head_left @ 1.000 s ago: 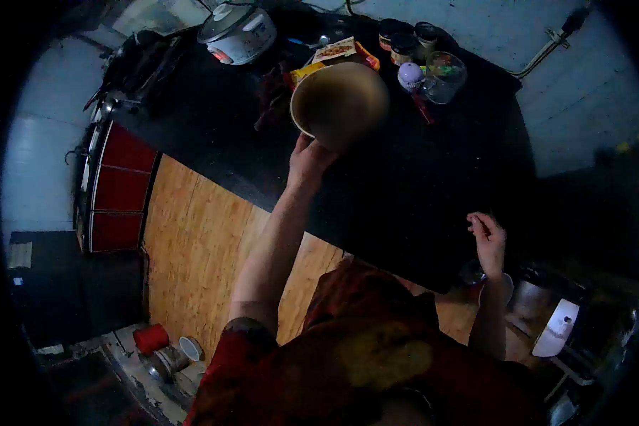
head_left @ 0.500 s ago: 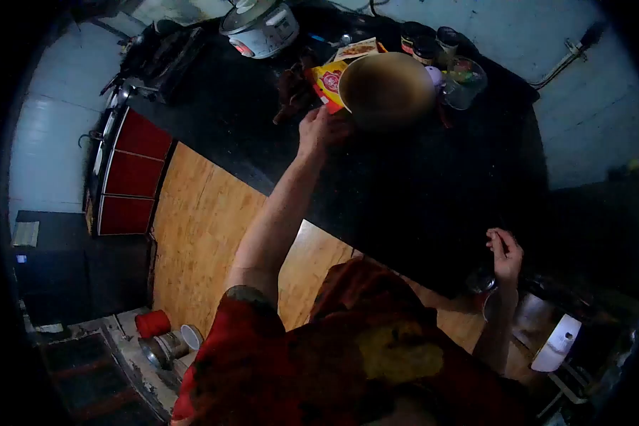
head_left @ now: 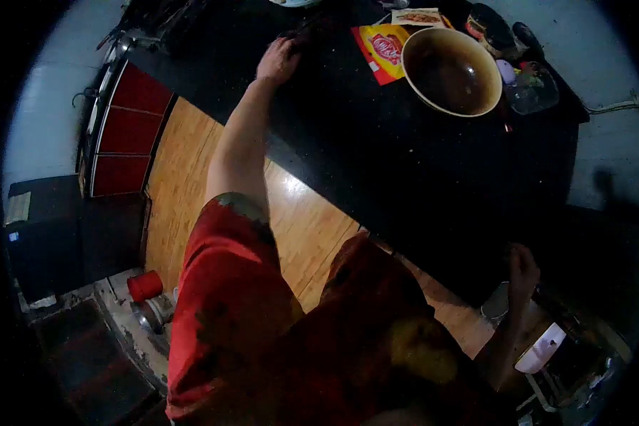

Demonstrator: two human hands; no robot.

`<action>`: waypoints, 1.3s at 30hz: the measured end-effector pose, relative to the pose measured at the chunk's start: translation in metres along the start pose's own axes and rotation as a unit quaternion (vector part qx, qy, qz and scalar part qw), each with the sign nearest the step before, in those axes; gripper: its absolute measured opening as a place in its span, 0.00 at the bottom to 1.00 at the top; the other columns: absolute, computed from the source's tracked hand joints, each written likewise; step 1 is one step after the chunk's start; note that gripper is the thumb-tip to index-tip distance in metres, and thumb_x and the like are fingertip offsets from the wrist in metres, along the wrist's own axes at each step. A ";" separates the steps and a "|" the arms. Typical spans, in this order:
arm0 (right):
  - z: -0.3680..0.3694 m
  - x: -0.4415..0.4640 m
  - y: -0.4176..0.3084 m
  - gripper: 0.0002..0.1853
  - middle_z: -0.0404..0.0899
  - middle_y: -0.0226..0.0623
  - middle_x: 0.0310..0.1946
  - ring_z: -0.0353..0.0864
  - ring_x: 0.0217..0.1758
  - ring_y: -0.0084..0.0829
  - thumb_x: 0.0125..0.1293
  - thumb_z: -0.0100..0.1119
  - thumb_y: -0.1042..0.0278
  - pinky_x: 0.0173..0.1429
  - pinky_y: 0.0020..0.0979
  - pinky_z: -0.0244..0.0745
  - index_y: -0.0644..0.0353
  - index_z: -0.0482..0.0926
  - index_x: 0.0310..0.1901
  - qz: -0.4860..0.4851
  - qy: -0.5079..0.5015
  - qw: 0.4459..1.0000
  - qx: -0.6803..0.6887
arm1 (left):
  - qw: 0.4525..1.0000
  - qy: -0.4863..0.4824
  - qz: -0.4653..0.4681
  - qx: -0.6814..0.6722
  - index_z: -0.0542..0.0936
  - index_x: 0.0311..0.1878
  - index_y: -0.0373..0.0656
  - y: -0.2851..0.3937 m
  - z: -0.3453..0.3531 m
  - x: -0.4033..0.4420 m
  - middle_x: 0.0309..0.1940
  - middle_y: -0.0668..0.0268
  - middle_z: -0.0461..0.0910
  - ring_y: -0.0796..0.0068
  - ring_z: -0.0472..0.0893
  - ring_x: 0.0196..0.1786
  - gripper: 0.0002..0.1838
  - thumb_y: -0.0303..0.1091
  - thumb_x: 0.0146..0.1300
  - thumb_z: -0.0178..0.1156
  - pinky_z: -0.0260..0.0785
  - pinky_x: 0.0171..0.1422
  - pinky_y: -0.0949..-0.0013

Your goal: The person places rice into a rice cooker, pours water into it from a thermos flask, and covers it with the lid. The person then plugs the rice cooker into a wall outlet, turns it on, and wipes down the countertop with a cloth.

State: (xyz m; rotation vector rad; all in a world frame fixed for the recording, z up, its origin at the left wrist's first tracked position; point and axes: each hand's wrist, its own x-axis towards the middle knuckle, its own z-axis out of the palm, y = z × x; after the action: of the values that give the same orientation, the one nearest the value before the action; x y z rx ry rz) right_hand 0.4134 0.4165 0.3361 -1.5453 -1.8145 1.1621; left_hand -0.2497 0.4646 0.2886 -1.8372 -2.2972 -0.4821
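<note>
My left hand (head_left: 278, 62) is at the far part of the black counter (head_left: 390, 142), its fingers closed on a dark, bunched cloth (head_left: 311, 33). To the right of it lies a yellow and red packet (head_left: 383, 51). Beside the packet stands a large cream-rimmed bowl (head_left: 453, 72), its inside brown and shiny; no hand touches it. My right hand (head_left: 524, 271) hangs in dim light near the counter's right front edge, fingers drawn together and nothing visible in them.
Behind the bowl are a printed card (head_left: 417, 17) and dark jars (head_left: 488, 30). A clear container (head_left: 532, 89) stands right of it. Red cabinets (head_left: 123, 131) are at the left, a red container (head_left: 145, 285) at lower left, and a white panel (head_left: 541, 348) at lower right.
My left hand has let go of the bowl and moved left to the cloth, which has shifted left with it. The bowl now rests beside the packet. The view has also shifted.
</note>
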 end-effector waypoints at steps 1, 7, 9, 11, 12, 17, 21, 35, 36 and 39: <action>0.002 0.001 -0.001 0.07 0.79 0.36 0.36 0.76 0.37 0.23 0.63 0.51 0.75 0.41 0.21 0.71 0.64 0.79 0.39 -0.016 0.000 1.000 0.008 | 0.999 0.029 -0.012 0.012 0.70 0.55 0.45 -0.007 -0.010 -0.026 0.57 0.54 0.68 0.55 0.63 0.63 0.20 0.36 0.58 0.54 0.55 0.67 0.60; 0.015 0.006 -0.023 0.08 0.79 0.37 0.37 0.75 0.34 0.22 0.64 0.51 0.74 0.40 0.22 0.71 0.64 0.78 0.41 -0.064 -0.046 0.996 0.048 | 0.991 0.079 -0.088 0.061 0.65 0.61 0.44 0.081 -0.048 -0.156 0.62 0.50 0.61 0.52 0.57 0.67 0.26 0.27 0.56 0.52 0.49 0.69 0.54; 0.018 0.009 -0.026 0.08 0.79 0.36 0.37 0.75 0.34 0.21 0.65 0.50 0.75 0.40 0.21 0.70 0.64 0.78 0.42 -0.046 -0.052 0.995 0.069 | 0.992 0.062 -0.109 0.032 0.66 0.60 0.43 0.150 -0.055 -0.176 0.63 0.49 0.58 0.50 0.57 0.67 0.26 0.23 0.54 0.51 0.49 0.69 0.49; 0.019 0.010 -0.031 0.08 0.79 0.36 0.37 0.74 0.34 0.21 0.65 0.49 0.76 0.41 0.20 0.70 0.64 0.78 0.42 -0.048 -0.065 0.994 0.068 | 0.996 0.022 -0.086 0.014 0.68 0.59 0.47 0.204 -0.056 -0.191 0.64 0.49 0.58 0.50 0.58 0.66 0.24 0.24 0.57 0.48 0.48 0.68 0.44; 0.018 0.010 -0.036 0.08 0.79 0.35 0.38 0.75 0.34 0.21 0.65 0.49 0.76 0.41 0.20 0.70 0.63 0.78 0.42 -0.059 -0.068 0.994 0.059 | 0.997 0.002 -0.076 0.001 0.69 0.59 0.48 0.235 -0.059 -0.199 0.64 0.50 0.58 0.50 0.58 0.67 0.24 0.24 0.57 0.47 0.47 0.68 0.44; 0.014 0.008 -0.047 0.07 0.78 0.37 0.39 0.77 0.35 0.24 0.64 0.50 0.77 0.41 0.23 0.73 0.65 0.77 0.41 -0.098 -0.056 0.993 0.029 | 0.984 -0.100 0.055 -0.140 0.65 0.62 0.48 0.353 -0.044 -0.225 0.66 0.53 0.54 0.54 0.54 0.69 0.30 0.26 0.52 0.51 0.42 0.70 0.45; 0.006 0.000 -0.045 0.10 0.77 0.41 0.43 0.77 0.45 0.34 0.61 0.54 0.77 0.50 0.30 0.72 0.63 0.77 0.44 -0.178 0.014 0.981 -0.082 | 0.940 -0.136 0.188 -0.250 0.63 0.63 0.45 0.424 -0.040 -0.215 0.66 0.52 0.55 0.54 0.54 0.69 0.31 0.26 0.52 0.52 0.42 0.70 0.45; 0.037 0.043 -0.020 0.29 0.57 0.41 0.64 0.47 0.71 0.45 0.59 0.58 0.56 0.71 0.48 0.44 0.48 0.63 0.62 -0.244 -0.025 0.918 -0.311 | 0.934 -0.023 -0.042 -0.353 0.67 0.56 0.39 0.346 -0.095 -0.250 0.60 0.52 0.64 0.52 0.63 0.63 0.23 0.17 0.54 0.50 0.55 0.67 0.58; 0.028 0.069 -0.014 0.26 0.60 0.41 0.63 0.50 0.70 0.43 0.61 0.55 0.56 0.71 0.45 0.46 0.49 0.65 0.60 -0.218 0.011 0.921 -0.323 | 0.937 -0.012 -0.049 -0.345 0.67 0.56 0.39 0.336 -0.091 -0.262 0.60 0.52 0.63 0.52 0.62 0.64 0.23 0.17 0.55 0.50 0.54 0.67 0.58; 0.000 0.165 0.004 0.26 0.59 0.41 0.64 0.50 0.70 0.45 0.62 0.52 0.52 0.71 0.44 0.48 0.51 0.65 0.60 -0.227 0.076 0.915 -0.325 | 0.937 -0.013 -0.090 -0.337 0.66 0.58 0.40 0.328 -0.098 -0.275 0.61 0.53 0.62 0.54 0.62 0.64 0.23 0.17 0.56 0.49 0.54 0.67 0.57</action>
State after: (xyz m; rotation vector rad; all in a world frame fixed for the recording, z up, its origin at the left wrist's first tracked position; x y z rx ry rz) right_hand 0.3753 0.5739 0.3068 -1.3468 -2.4107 0.2111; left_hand 0.1251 0.2419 0.3408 -1.8748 -2.5244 -1.4329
